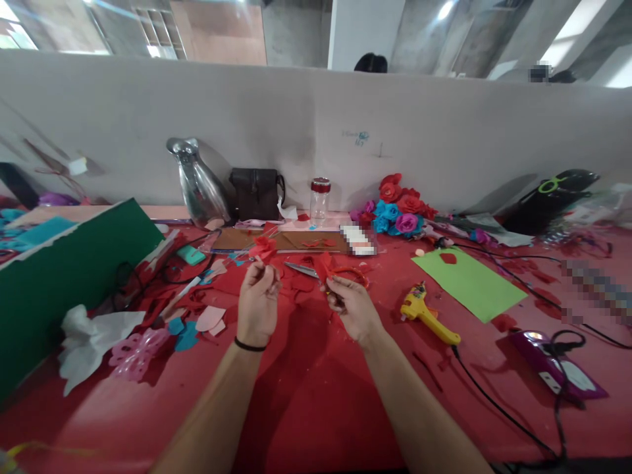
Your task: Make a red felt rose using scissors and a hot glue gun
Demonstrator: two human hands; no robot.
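Note:
My left hand (pixel 259 297), with a dark band at the wrist, pinches the base of a red paper flower (pixel 263 247) above the red table. To its right, my right hand (pixel 351 307) has its fingers closed on a small red paper piece (pixel 323 266). Scissors (pixel 302 269) with orange-red handles lie just behind my right hand, blades pointing left; the hand partly covers them. Red paper scraps (pixel 296 283) are spread on the table between and behind the hands.
A yellow glue gun (pixel 428 315) with a black cord lies right, near a green sheet (pixel 469 282) and a purple device (pixel 557 365). Paper flowers (pixel 399 209), a jar (pixel 320 201), a bag (pixel 255 194) and a metal jug (pixel 200 184) stand behind. A green board (pixel 79 283) is left.

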